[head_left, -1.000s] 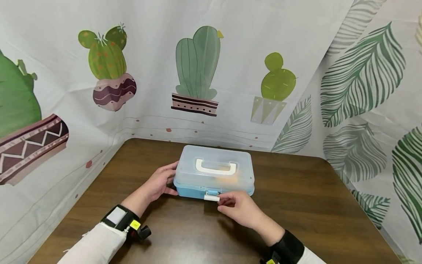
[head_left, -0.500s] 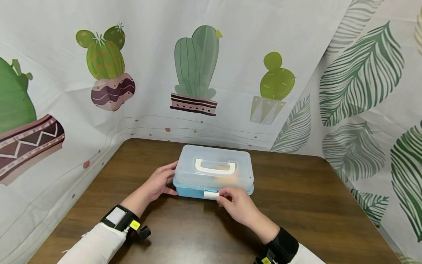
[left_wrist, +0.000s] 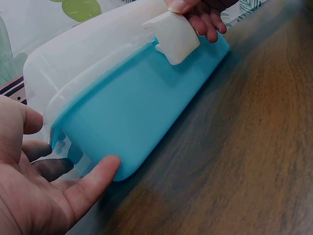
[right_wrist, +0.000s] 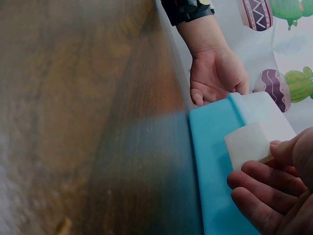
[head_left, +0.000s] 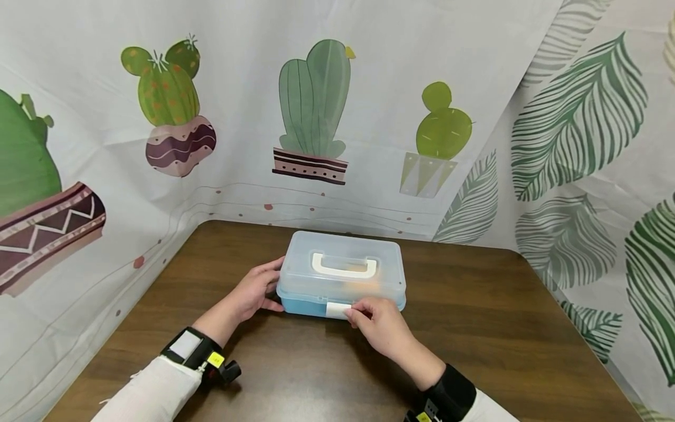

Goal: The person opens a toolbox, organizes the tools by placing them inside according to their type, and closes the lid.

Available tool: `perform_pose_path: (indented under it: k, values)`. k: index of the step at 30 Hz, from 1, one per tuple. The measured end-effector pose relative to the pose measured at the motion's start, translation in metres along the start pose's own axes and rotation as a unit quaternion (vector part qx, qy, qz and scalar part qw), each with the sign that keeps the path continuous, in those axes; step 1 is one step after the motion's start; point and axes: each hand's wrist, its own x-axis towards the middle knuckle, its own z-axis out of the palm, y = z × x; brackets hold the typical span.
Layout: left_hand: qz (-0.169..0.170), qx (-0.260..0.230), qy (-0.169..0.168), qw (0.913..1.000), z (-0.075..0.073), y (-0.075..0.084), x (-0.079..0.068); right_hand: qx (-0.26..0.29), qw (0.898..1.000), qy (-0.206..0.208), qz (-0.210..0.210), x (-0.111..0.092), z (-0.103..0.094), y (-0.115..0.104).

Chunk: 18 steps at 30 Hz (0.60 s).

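A plastic storage box point(head_left: 304, 306) with a light-blue base and a cloudy see-through lid stands on the wooden table. Its lid is down, and the white carry handle point(head_left: 344, 274) lies folded on top. My left hand point(head_left: 256, 294) holds the box's left end, thumb on the front face near the lower corner and fingers along the side. At the middle of the front, my right hand point(head_left: 384, 328) has thumb and fingers at the right edge of the white latch point(left_wrist: 177, 38). The latch covers the seam between lid and base. Something orange shows dimly through the lid.
The brown table point(head_left: 474, 328) reaches back to a hanging white cloth point(head_left: 237, 117) printed with cacti and leaves. Black camera straps point(head_left: 192, 351) circle both wrists.
The white latch has swung from sticking outward to lying against the box front, hiding the blue catch. My right hand has risen slightly with it. My left hand stays at the box's end.
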Motion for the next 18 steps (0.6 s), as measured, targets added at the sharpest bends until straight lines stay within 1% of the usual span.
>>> perform_pose_path:
  k: [3, 6, 10, 13, 15, 18]
  values:
    - [0.0, 0.0, 0.001, 1.0, 0.0008, 0.0005, -0.0008, -0.003, 1.0, 0.001, -0.001, -0.0007, 0.0003, -0.0004]
    - [0.002, 0.0, 0.0, 1.0, 0.0012, 0.001, -0.0011, -0.017, 1.0, -0.008, -0.005, -0.0015, 0.0009, -0.0004]
    - [0.0, -0.002, 0.0, 1.0, 0.002, 0.0013, -0.0012, -0.047, 0.998, -0.017, -0.031, -0.0021, 0.0016, 0.0008]
    - [-0.007, -0.008, -0.002, 0.9999, 0.0024, 0.0008, -0.0002, -0.06, 0.997, -0.008, -0.052, -0.0022, 0.0021, 0.0026]
    - [-0.009, -0.008, -0.008, 0.9999, 0.0026, 0.0005, -0.0001, -0.053, 0.997, -0.001, -0.059, -0.0025, 0.0023, 0.0042]
    - [-0.002, 0.003, -0.013, 0.9999, 0.0039, 0.0004, -0.0008, -0.026, 0.998, 0.005, -0.062, -0.0022, 0.0022, 0.0056]
